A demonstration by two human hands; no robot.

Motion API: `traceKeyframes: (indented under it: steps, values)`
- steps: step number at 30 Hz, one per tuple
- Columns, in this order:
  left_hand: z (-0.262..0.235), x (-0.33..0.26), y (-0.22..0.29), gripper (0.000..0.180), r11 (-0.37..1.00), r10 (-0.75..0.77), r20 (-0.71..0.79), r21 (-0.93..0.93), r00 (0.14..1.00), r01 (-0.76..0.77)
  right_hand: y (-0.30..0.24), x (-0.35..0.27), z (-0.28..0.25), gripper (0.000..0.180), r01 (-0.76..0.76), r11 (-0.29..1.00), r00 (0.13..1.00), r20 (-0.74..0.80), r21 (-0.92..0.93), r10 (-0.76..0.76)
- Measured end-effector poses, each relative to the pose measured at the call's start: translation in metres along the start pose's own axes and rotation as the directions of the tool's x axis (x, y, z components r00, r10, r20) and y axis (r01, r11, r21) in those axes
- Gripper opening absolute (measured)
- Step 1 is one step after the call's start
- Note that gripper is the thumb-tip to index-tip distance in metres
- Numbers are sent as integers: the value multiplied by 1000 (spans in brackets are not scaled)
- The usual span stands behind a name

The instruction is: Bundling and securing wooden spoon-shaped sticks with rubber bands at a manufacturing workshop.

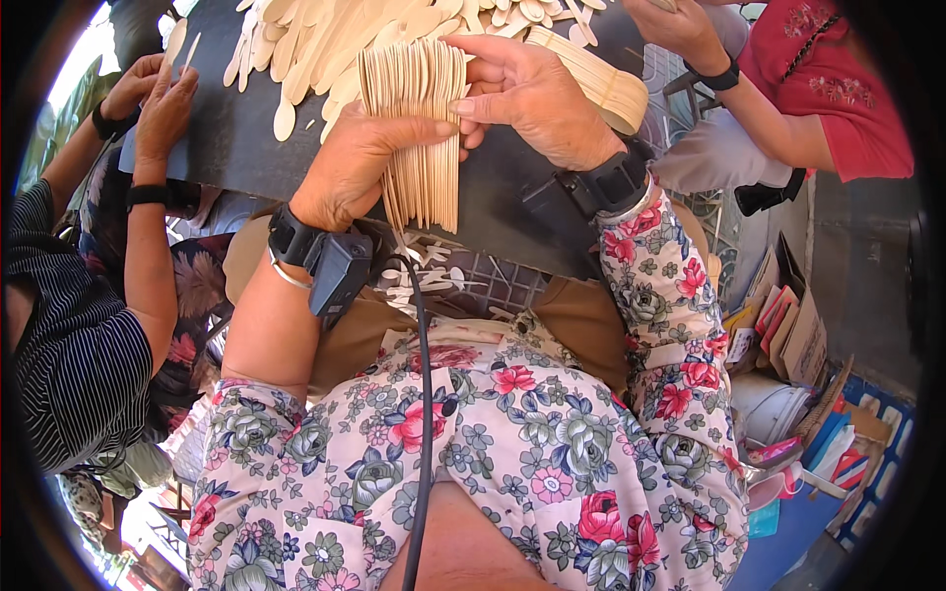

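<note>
A thick stack of flat wooden spoons (pixel 422 84), lined up edge to edge, stands upright between my hands over the near part of the dark table (pixel 232 148). My left hand (pixel 355 163) grips its left side, with the thumb laid across the front. On the other side my right hand (pixel 542 98) closes around the stack's edge, thumb and fingers pressing the spoons. Just beyond, a loose pile of wooden spoons (pixel 315 44) covers the far part of the table. To the right of my right hand lies a banded bundle of spoons (pixel 601 84).
At the left, a person's hands (pixel 163 103) hold wooden spoons; another person in red (pixel 838 89) works at the right. Spoons (pixel 429 276) lie scattered below the table edge. A black cable (pixel 424 394) hangs before me. A cardboard box (pixel 803 335) and bucket (pixel 774 409) stand right.
</note>
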State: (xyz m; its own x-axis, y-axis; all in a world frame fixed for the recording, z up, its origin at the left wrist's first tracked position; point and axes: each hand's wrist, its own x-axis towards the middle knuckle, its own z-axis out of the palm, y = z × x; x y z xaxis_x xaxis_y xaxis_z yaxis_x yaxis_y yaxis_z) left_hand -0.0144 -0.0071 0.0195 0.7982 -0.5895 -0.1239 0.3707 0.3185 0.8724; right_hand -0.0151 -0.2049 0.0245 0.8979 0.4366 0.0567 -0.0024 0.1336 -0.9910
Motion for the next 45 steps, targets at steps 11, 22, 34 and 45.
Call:
traceKeyframes:
  steps: [11,22,34,45]
  values:
    - [2,-6,-3,33,997,-75,-8,19,997,75,-3,0,-2,63,-52,979,996,58,-198,64]
    - [-11,-11,-10,33,964,-262,-24,-53,965,260,2,-1,3,63,-85,976,996,21,-202,91]
    - [-23,-13,1,32,984,-125,-191,-152,974,97,14,14,-25,46,8,882,967,-222,-471,-128]
    - [-64,-24,33,35,977,51,-368,-173,929,-122,31,19,-14,19,188,36,919,163,-981,-360]
